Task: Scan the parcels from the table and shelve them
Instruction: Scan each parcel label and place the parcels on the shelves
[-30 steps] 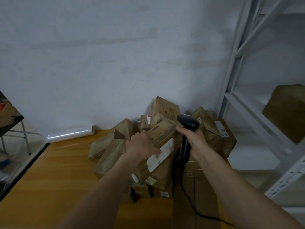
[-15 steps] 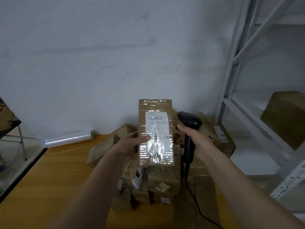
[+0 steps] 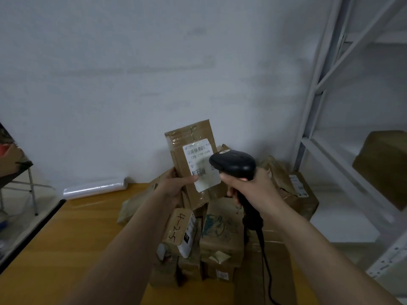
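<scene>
My left hand (image 3: 176, 186) holds a flat brown cardboard parcel (image 3: 182, 146) upright above the pile, its white barcode label (image 3: 199, 157) facing me. My right hand (image 3: 248, 188) grips a black corded barcode scanner (image 3: 233, 162), whose head overlaps the label's right edge and points at it. Below lies a heap of brown parcels (image 3: 222, 230) on the wooden table (image 3: 72, 234); one small box is marked "4-2-5" (image 3: 177, 227). The white metal shelf rack (image 3: 317, 137) stands at the right.
A brown parcel (image 3: 383, 164) sits on the rack's middle shelf. A roll of clear film (image 3: 94, 190) lies at the table's back against the wall. A folding table (image 3: 15, 164) stands off to the left. The scanner cable (image 3: 267, 271) trails down over the boxes.
My left hand pulled the parcel out of the heap, raised it and turned its label toward me. My right hand brought the scanner up and left, over the label.
</scene>
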Tool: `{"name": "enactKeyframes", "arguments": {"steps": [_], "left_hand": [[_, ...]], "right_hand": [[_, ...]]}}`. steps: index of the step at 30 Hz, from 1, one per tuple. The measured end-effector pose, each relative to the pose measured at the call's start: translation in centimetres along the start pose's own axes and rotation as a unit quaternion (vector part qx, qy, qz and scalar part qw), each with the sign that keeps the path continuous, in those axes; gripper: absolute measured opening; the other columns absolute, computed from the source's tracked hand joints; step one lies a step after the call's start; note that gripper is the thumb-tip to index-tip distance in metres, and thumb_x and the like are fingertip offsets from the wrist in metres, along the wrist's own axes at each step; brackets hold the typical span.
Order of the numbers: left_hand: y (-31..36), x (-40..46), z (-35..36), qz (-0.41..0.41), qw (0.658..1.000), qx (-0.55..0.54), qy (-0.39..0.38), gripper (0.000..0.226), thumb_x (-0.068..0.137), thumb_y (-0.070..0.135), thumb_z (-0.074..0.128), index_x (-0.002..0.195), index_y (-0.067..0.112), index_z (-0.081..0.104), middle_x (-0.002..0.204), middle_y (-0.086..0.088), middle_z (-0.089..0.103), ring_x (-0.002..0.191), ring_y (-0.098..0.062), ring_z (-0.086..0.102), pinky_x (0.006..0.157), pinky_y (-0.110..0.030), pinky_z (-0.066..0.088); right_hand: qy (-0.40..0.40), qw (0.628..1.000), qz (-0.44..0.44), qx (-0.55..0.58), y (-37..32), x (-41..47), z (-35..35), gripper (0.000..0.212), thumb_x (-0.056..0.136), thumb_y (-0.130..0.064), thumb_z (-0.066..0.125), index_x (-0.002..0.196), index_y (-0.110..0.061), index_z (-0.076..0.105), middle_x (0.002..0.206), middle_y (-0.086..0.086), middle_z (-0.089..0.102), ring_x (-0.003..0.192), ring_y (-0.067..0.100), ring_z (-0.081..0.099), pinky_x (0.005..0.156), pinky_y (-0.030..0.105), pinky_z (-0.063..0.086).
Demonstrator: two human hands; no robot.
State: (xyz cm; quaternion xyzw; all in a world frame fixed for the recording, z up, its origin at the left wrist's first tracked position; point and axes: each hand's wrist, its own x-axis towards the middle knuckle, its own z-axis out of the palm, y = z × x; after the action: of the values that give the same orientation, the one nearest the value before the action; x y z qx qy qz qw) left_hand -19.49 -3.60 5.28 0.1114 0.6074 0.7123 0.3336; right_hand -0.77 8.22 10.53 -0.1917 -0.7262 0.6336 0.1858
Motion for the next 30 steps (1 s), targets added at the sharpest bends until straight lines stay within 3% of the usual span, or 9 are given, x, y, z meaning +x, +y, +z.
{"name": "enactKeyframes", "arguments": {"steps": [3, 6, 9, 11, 17, 21, 23, 26, 30], "left_hand": [[0.2, 0.4, -0.3, 0.015, 1.000, 0.007, 0.002, 0.072, 0.071, -0.003, 0.078, 0.135, 0.009, 0.046, 0.126, -0.011, 0.061, 0.106, -0.030, 0.061, 0.085, -0.049, 0.054], [0.4, 0.4, -0.6, 0.025, 0.999, 0.034, -0.002, 0.097, 0.053, 0.012, 0.088, 0.139, 0.012, 0.045, 0.132, -0.009, 0.057, 0.121, -0.035, 0.054, 0.098, -0.059, 0.048], [0.2, 0.7, -0.9, 0.027, 0.999, 0.037, 0.001, 0.083, 0.062, 0.007, 0.085, 0.135, 0.013, 0.046, 0.132, -0.008, 0.056, 0.121, -0.033, 0.053, 0.100, -0.059, 0.046], [0.0, 1.0, -1.0, 0.028, 0.999, 0.037, 0.000, 0.072, 0.070, 0.002, 0.080, 0.132, 0.016, 0.048, 0.132, -0.008, 0.056, 0.121, -0.034, 0.052, 0.101, -0.059, 0.045], [-1.0, 1.4, -0.2, 0.048, 0.998, 0.028, -0.029, 0.075, 0.069, 0.000, 0.081, 0.135, 0.016, 0.050, 0.129, -0.005, 0.060, 0.120, -0.028, 0.055, 0.100, -0.052, 0.048], [-2.5, 1.1, 1.7, 0.046, 0.996, 0.012, -0.078, 0.070, 0.057, 0.005, 0.085, 0.118, 0.024, 0.058, 0.119, 0.000, 0.066, 0.112, -0.021, 0.060, 0.081, -0.035, 0.053], [-3.4, 0.9, 2.7, 0.039, 0.993, 0.019, -0.107, 0.084, 0.048, 0.015, 0.091, 0.124, 0.023, 0.057, 0.120, 0.000, 0.068, 0.112, -0.022, 0.062, 0.082, -0.037, 0.054], [-4.6, -0.1, 4.3, 0.026, 0.989, 0.024, -0.141, 0.112, 0.032, 0.033, 0.099, 0.134, 0.023, 0.052, 0.123, -0.001, 0.068, 0.118, -0.026, 0.060, 0.097, -0.050, 0.050], [-6.0, -2.9, 7.1, 0.035, 0.982, 0.056, -0.176, 0.123, 0.029, 0.040, 0.099, 0.139, 0.024, 0.048, 0.125, 0.000, 0.067, 0.119, -0.022, 0.060, 0.101, -0.050, 0.048]], "right_hand": [[-0.001, 1.000, 0.008, 0.002, 0.2, -0.2, 0.2, 0.022, 0.086, -0.025, 0.069, 0.071, -0.010, 0.064, 0.057, 0.004, 0.061, 0.045, 0.014, 0.053, 0.046, 0.022, 0.046], [0.001, 1.000, 0.009, 0.000, 0.2, -0.4, 0.1, 0.024, 0.087, -0.026, 0.068, 0.069, -0.010, 0.063, 0.055, 0.001, 0.060, 0.045, 0.013, 0.053, 0.047, 0.020, 0.047], [0.002, 1.000, 0.006, -0.003, 0.2, -0.5, 0.1, 0.025, 0.087, -0.026, 0.067, 0.068, -0.011, 0.063, 0.055, 0.001, 0.059, 0.045, 0.012, 0.053, 0.048, 0.020, 0.047], [-0.001, 1.000, 0.003, -0.009, 0.3, -0.7, 0.2, 0.026, 0.088, -0.027, 0.067, 0.067, -0.011, 0.062, 0.054, 0.000, 0.059, 0.046, 0.012, 0.053, 0.049, 0.020, 0.047], [0.022, 1.000, 0.011, 0.000, 0.9, -1.6, 0.3, 0.023, 0.086, -0.026, 0.069, 0.070, -0.010, 0.065, 0.059, 0.005, 0.061, 0.052, 0.019, 0.055, 0.055, 0.029, 0.047], [0.064, 0.997, 0.025, 0.030, 1.7, -2.9, -0.2, 0.016, 0.085, -0.024, 0.071, 0.086, -0.008, 0.068, 0.069, 0.010, 0.069, 0.053, 0.019, 0.056, 0.059, 0.033, 0.048], [0.082, 0.995, 0.028, 0.042, 2.2, -3.9, -0.8, 0.016, 0.085, -0.022, 0.071, 0.096, -0.010, 0.069, 0.073, 0.011, 0.071, 0.055, 0.021, 0.056, 0.060, 0.034, 0.049], [0.099, 0.994, 0.023, 0.051, 2.7, -5.9, -2.0, 0.022, 0.082, -0.022, 0.071, 0.100, -0.011, 0.069, 0.075, 0.011, 0.071, 0.061, 0.026, 0.057, 0.059, 0.029, 0.050], [0.128, 0.989, 0.010, 0.075, 3.2, -9.4, -4.5, 0.030, 0.077, -0.022, 0.072, 0.104, -0.009, 0.068, 0.082, 0.013, 0.073, 0.068, 0.026, 0.062, 0.065, 0.030, 0.053]]}}
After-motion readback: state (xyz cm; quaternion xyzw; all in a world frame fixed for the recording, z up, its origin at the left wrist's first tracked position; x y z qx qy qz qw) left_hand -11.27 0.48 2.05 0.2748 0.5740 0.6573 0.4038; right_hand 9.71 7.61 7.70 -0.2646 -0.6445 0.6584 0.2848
